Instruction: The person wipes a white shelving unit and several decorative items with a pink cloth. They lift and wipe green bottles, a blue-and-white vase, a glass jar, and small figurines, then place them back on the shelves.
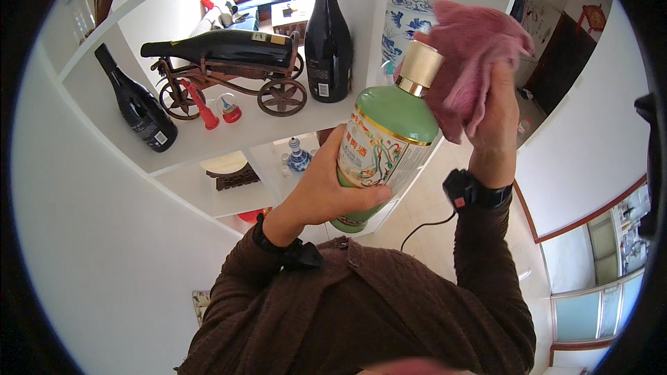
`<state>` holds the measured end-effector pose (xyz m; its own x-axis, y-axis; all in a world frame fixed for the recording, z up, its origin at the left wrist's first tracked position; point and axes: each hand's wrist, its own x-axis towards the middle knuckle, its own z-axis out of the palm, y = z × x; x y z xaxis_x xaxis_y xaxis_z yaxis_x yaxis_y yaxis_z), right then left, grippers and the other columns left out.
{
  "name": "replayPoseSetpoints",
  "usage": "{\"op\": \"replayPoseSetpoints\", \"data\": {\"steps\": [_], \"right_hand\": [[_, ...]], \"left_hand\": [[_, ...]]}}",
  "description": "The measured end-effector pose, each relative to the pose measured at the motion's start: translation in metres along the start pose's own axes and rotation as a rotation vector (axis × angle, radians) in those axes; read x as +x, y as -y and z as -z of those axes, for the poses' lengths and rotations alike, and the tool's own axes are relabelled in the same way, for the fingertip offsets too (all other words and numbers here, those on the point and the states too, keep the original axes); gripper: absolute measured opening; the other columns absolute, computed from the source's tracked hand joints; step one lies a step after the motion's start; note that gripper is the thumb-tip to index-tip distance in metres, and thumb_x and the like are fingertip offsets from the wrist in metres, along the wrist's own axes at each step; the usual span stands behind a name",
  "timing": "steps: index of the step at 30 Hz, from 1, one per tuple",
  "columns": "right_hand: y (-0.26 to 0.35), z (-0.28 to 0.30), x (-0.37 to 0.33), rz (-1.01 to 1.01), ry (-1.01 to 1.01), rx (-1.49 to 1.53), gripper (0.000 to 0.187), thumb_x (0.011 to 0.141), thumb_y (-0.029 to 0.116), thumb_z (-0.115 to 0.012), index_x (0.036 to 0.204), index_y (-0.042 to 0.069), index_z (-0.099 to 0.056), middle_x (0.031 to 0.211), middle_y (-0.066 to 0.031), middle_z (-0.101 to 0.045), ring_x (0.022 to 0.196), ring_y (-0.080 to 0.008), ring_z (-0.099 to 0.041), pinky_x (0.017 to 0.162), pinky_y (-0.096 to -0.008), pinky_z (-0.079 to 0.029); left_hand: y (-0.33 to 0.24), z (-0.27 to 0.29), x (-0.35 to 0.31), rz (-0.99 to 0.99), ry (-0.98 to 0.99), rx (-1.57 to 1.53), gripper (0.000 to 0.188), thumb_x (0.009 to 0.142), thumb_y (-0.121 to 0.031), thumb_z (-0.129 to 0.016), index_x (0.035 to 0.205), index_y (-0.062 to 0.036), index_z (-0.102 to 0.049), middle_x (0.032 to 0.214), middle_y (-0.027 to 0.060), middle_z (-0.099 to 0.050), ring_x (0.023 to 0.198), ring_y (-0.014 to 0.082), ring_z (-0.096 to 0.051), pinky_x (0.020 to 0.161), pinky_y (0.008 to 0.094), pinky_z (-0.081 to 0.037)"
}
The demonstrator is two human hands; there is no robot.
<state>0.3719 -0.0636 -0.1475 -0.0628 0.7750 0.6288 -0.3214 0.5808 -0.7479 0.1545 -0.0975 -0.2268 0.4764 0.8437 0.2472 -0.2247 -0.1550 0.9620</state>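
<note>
A green liquor bottle (397, 117) with a ribbed gold cap and a patterned label leans to the right in front of my chest. My left hand (322, 184) is closed around its body from the left, thumb across the lower label. On the other side, my right hand (495, 114) grips a pink cloth (479, 48), bunched up beside the bottle's cap and shoulder. Some of the right fingers are hidden behind the cloth. Whether the cloth touches the cap I cannot tell.
On the white shelf (229, 119) stand dark wine bottles (326, 42), one lying in a wheeled cart holder (267, 87). Small red figures (206, 112) sit before it. A blue-and-white porcelain bottle (403, 17) stands behind the cloth; a smaller blue-and-white flask (299, 156) is on the shelf below.
</note>
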Motion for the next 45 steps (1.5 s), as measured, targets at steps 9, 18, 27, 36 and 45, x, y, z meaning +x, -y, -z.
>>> {"op": "replayPoseSetpoints", "data": {"steps": [9,18,27,36,45], "right_hand": [[-0.019,-0.006,-0.013,0.089,-0.137,0.001,0.040,0.103,0.024,-0.049,0.133,-0.002,-0.052,0.124,-0.0157,-0.063,0.113,-0.0305,-0.064,0.098,-0.0402,-0.052],[-0.097,-0.042,-0.093,-0.397,-0.010,0.441,0.051,0.106,0.037,-0.042,0.141,0.000,-0.043,0.135,-0.0145,-0.055,0.124,-0.0268,-0.053,0.107,-0.0364,-0.040],[-0.060,-0.043,-0.060,-0.694,0.174,0.216,0.042,0.101,0.027,-0.056,0.134,0.000,-0.052,0.123,-0.0093,-0.063,0.106,-0.0175,-0.063,0.093,-0.0326,-0.051],[0.078,-0.079,0.101,0.191,0.267,-0.362,0.049,0.095,0.040,-0.064,0.124,0.002,-0.060,0.108,-0.0092,-0.068,0.091,-0.0154,-0.066,0.080,-0.0283,-0.053],[0.058,-0.180,0.270,0.094,0.722,-1.259,0.070,0.095,0.047,-0.062,0.150,0.011,-0.039,0.154,-0.0228,-0.035,0.141,-0.0412,-0.037,0.108,-0.0605,-0.038]], "left_hand": [[-0.003,0.000,-0.004,-0.122,-0.101,0.098,0.085,0.066,-0.022,-0.090,0.132,-0.0025,-0.042,0.118,0.0093,-0.059,0.108,0.0165,-0.060,0.095,0.0334,-0.049],[-0.007,-0.003,0.000,-0.455,-0.477,0.119,0.080,0.067,-0.008,-0.084,0.130,0.0000,-0.036,0.118,0.0135,-0.057,0.107,0.0194,-0.061,0.089,0.0331,-0.052],[-0.012,0.011,-0.026,-0.764,-0.675,0.239,0.073,0.068,0.002,-0.073,0.133,-0.0004,-0.040,0.123,0.0126,-0.057,0.110,0.0222,-0.062,0.093,0.0365,-0.053],[-0.028,0.046,-0.093,-0.684,-0.665,0.550,0.071,0.072,-0.012,-0.075,0.134,0.0016,-0.043,0.119,0.0130,-0.059,0.104,0.0245,-0.065,0.090,0.0398,-0.057],[-0.024,0.061,-0.131,-0.615,-0.923,0.407,0.085,0.067,-0.011,-0.083,0.136,0.0018,-0.035,0.124,0.0156,-0.055,0.110,0.0242,-0.062,0.094,0.0389,-0.053]]}}
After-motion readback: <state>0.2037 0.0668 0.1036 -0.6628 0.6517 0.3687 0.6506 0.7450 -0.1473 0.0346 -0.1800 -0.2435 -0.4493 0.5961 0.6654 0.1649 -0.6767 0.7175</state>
